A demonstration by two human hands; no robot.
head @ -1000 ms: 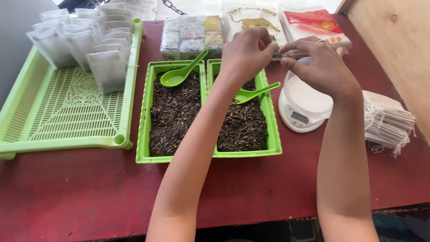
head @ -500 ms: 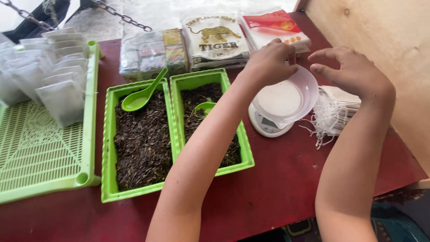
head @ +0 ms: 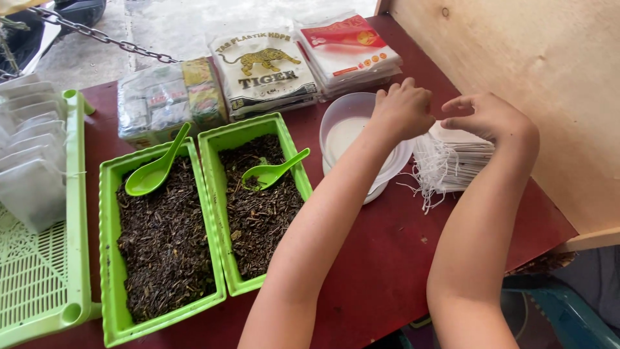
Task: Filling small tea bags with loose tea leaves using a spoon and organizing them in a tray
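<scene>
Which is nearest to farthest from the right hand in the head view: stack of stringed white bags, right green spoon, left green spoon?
From the right hand:
1. Stack of stringed white bags, just beneath it.
2. Right green spoon, in the right leaf tray.
3. Left green spoon, in the left tray.

left hand curled above clear bowl | right hand over stack of white stringed bags | 2 green tubs of dark dried leaves, 1 green spoon in each | red table
</scene>
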